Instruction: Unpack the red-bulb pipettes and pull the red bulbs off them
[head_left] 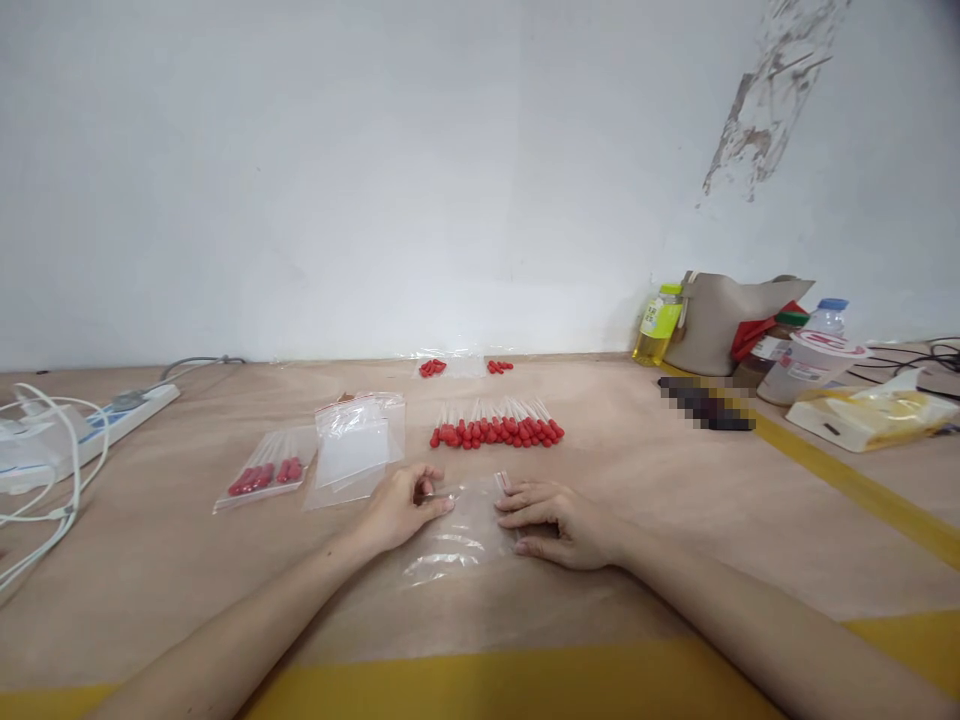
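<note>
A clear zip bag (469, 535) lies flat on the brown table cover between my hands, its red-lined strip at the right. My left hand (397, 508) rests at the bag's left edge, thumb tip on the plastic, fingers loosely curled and apart from the thumb. With fingers stretched out, my right hand (562, 525) lies over the strip end. Beyond the bag is a row of red-tipped white sticks (496, 430). To the left, a filled bag of red-tipped sticks (266, 468) lies beside a stack of clear bags with white sheets (352, 455).
Two small groups of red pieces (433, 368) lie in clear plastic by the wall. A power strip (127, 415) with white cables (75, 480) is at left. At right stand a yellow-green bottle (658, 325), a grey bag (709, 325), a plastic cup (814, 365) and a tissue pack (862, 412).
</note>
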